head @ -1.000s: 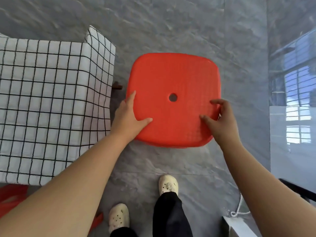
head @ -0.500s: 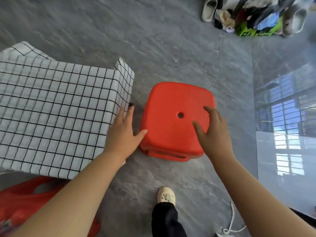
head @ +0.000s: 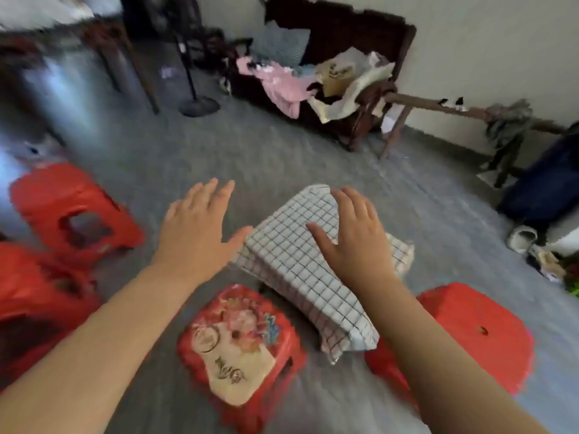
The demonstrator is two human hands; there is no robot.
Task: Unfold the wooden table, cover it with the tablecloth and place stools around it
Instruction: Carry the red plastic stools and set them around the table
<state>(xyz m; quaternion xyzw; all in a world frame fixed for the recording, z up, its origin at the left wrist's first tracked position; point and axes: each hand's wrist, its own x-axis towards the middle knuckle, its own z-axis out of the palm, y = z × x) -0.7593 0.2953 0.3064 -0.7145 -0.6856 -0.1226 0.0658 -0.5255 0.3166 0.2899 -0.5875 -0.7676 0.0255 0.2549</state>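
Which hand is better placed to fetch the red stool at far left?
Left: the left hand is open, empty and nearer that stool; the right hand shows over the table, farther off.

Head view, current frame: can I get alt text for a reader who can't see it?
A person's left hand and right hand reach out open, fingers spread, above a draped checked tablecloth. A patterned red stool stands near it in front, a plain red stool to the right, and more red stools at the left; the frame is motion-blurred.
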